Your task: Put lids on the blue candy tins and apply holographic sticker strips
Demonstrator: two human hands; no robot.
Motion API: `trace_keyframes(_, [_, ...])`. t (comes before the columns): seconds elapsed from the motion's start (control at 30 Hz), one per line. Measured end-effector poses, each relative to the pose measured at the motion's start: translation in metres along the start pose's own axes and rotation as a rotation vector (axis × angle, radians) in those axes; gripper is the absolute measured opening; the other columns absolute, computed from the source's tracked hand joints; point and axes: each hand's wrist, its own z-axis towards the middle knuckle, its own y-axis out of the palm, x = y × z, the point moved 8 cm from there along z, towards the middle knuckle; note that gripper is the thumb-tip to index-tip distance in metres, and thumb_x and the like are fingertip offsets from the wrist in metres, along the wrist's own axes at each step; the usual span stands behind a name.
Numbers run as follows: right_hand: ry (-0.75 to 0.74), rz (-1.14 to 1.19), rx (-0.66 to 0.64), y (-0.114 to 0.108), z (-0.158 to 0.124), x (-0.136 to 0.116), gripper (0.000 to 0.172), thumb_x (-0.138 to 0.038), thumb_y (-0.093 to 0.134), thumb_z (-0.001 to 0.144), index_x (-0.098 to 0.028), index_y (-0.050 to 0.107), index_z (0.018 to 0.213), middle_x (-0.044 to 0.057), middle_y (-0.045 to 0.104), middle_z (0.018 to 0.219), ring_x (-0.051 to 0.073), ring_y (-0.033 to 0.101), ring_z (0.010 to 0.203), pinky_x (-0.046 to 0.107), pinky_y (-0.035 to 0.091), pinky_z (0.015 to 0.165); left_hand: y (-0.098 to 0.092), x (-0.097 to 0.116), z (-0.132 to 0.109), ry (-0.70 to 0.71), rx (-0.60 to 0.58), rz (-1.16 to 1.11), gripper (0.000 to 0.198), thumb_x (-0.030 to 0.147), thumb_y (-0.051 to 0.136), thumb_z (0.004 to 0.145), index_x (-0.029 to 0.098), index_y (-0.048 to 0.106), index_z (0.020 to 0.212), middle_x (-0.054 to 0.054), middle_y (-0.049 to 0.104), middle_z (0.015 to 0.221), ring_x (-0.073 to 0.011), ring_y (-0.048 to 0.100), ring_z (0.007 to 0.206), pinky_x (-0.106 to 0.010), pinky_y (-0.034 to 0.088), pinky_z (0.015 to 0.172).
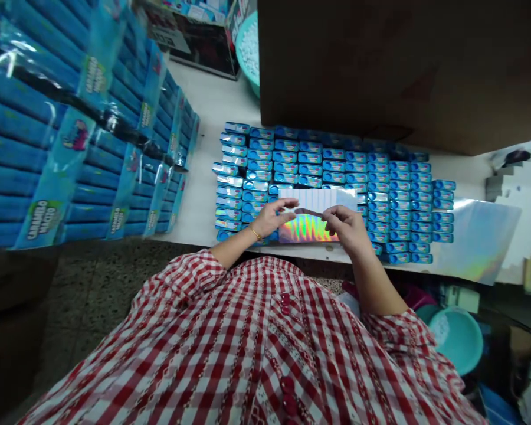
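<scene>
My right hand (346, 227) pinches one end of a thin, narrow strip (308, 212) that looks dark from this angle. The strip's other end reaches toward my left hand (271, 219), whose thumb and fingers are spread apart around it. Whether the left fingertips touch the strip is hard to make out. Below both hands lies a shiny rainbow sheet (310, 229) with pale stripes along its far half. It rests on rows of small blue flat packs (310, 157) laid out on the white table (207, 94).
Stacks of wrapped blue packages (62, 147) rise at the left. A big brown cardboard box (380, 65) overhangs the far side. Another shiny sheet (478, 236) lies at the right. One turquoise basin (249, 50) sits at the back, another turquoise basin (462, 342) low at the right.
</scene>
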Motion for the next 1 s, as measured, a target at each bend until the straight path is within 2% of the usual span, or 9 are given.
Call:
trace_keyframes(0.07, [0.038,0.068,-0.062,0.031,0.0,0.0,0.027,-0.045,0.063,0.067,-0.018,0.058,0.067,-0.004,0.05,0.048,0.008,0.043,0.042,0.022,0.034,0.043,-0.016,-0.011,-0.021,-0.09,0.075,-0.14,0.042,0.038,0.072,0.068,0.017,0.066,0.104,-0.008,0.069,0.099,-0.0195,0.062,0.093,-0.032,0.047,0.083])
trace_keyframes(0.17, [0.097,0.157,-0.139,0.078,-0.005,0.005,0.032,-0.048,0.067,0.062,-0.018,0.058,0.066,-0.005,0.05,0.047,0.007,0.04,0.04,0.021,0.031,0.041,-0.051,-0.03,-0.052,-0.195,0.279,-0.229,0.036,0.037,0.072,0.067,0.015,0.067,0.095,-0.004,0.068,0.082,-0.0147,0.062,0.078,-0.029,0.049,0.077])
trace_keyframes(0.23, [0.143,0.214,-0.16,0.112,-0.009,0.013,0.035,-0.049,0.071,0.058,-0.018,0.059,0.066,-0.005,0.05,0.048,0.006,0.039,0.04,0.021,0.029,0.04,-0.075,-0.041,-0.076,-0.241,0.366,-0.225,0.035,0.034,0.071,0.066,0.014,0.066,0.094,-0.002,0.066,0.075,-0.0119,0.06,0.071,-0.027,0.048,0.073])
trace_keyframes(0.4, [0.244,0.252,-0.183,0.197,-0.025,0.042,0.036,-0.051,0.071,0.057,-0.018,0.059,0.063,-0.006,0.046,0.046,0.006,0.034,0.038,0.022,0.023,0.038,-0.134,-0.067,-0.139,-0.324,0.486,-0.138,0.039,0.03,0.071,0.063,0.014,0.062,0.097,0.002,0.064,0.067,-0.0103,0.057,0.064,-0.025,0.046,0.069])
trace_keyframes(0.5, [0.256,0.199,-0.191,0.234,-0.031,0.056,0.034,-0.051,0.068,0.06,-0.018,0.059,0.06,-0.006,0.043,0.044,0.007,0.032,0.039,0.023,0.025,0.04,-0.16,-0.084,-0.165,-0.387,0.566,-0.048,0.038,0.026,0.071,0.061,0.014,0.06,0.096,0.003,0.063,0.064,-0.01,0.055,0.06,-0.025,0.044,0.066])
trace_keyframes(0.57, [0.224,0.144,-0.169,0.246,-0.031,0.06,0.031,-0.048,0.067,0.062,-0.018,0.06,0.06,-0.006,0.044,0.046,0.007,0.034,0.042,0.023,0.027,0.043,-0.17,-0.092,-0.171,-0.41,0.591,0.012,0.036,0.023,0.07,0.062,0.014,0.06,0.095,0.003,0.064,0.064,-0.0099,0.054,0.058,-0.024,0.043,0.065])
trace_keyframes(0.7, [0.137,0.031,-0.119,0.257,-0.026,0.063,0.027,-0.044,0.063,0.067,-0.017,0.062,0.064,-0.004,0.051,0.052,0.009,0.042,0.05,0.023,0.032,0.051,-0.181,-0.103,-0.168,-0.4,0.596,0.089,0.034,0.019,0.069,0.062,0.014,0.059,0.095,0.003,0.063,0.064,-0.0105,0.055,0.06,-0.024,0.043,0.068])
trace_keyframes(1.0, [0.065,-0.172,-0.031,0.259,-0.024,0.058,0.023,-0.039,0.06,0.072,-0.017,0.062,0.064,-0.003,0.052,0.051,0.013,0.047,0.051,0.025,0.034,0.054,-0.186,-0.121,-0.154,-0.353,0.543,0.083,0.032,0.016,0.066,0.066,0.015,0.058,0.097,0.004,0.062,0.064,-0.0105,0.057,0.063,-0.023,0.043,0.068])
